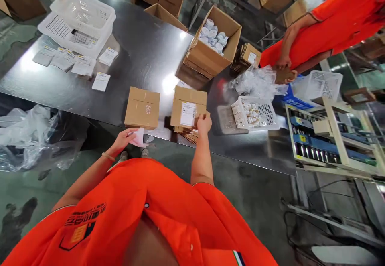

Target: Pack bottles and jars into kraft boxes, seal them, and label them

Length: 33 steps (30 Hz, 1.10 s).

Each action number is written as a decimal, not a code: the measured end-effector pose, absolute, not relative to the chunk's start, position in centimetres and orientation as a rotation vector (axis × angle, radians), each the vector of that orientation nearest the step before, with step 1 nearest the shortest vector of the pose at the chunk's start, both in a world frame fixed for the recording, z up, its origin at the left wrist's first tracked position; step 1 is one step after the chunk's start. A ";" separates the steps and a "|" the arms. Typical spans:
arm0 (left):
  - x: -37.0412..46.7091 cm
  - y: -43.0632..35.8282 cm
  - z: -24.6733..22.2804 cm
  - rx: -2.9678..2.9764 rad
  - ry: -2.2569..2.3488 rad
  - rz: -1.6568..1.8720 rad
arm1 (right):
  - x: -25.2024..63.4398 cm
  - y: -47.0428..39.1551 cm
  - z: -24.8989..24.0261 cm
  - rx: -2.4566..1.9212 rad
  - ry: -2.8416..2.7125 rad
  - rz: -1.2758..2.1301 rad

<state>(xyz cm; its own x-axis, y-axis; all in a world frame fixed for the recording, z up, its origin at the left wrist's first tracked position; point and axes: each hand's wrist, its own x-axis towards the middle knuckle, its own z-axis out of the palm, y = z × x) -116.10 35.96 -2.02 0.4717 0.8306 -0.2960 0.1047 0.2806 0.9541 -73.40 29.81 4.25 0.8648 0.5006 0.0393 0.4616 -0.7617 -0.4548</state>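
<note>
Near the table's front edge, my left hand [122, 139] is closed on a pale pinkish-white slip [138, 137], perhaps paper or backing film. Just above it sits a plain brown cardboard box [142, 107]. My right hand [204, 124] grips the right edge of a brown cardboard box [189, 94] that bears a white printed label [188, 113]. Under that labelled box, flat brown cardboard pieces [189, 135] stick out at the front edge. My right fingertips are partly hidden by the box.
At the left stand white plastic baskets [105, 29] with stacks of white labels [101, 81] beside them. An open carton [195, 63] holds white rolls. Further right are a basket of small items [272, 119], clear plastic bags [255, 81] and a co-worker in orange [319, 21].
</note>
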 end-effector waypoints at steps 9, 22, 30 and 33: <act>-115.4 35.0 -2.7 0.582 1.093 0.931 | -93.4 29.5 -0.3 -1.483 -1.456 1.449; -114.8 34.2 -2.4 0.792 1.009 0.805 | -96.5 34.0 -1.4 -1.500 -1.105 1.351; -113.0 37.4 -1.7 0.920 1.141 0.733 | -95.7 32.5 -1.9 -1.566 -1.225 0.965; -112.9 37.3 -2.2 0.883 1.144 0.651 | -94.7 33.4 -1.8 -1.631 -1.276 0.781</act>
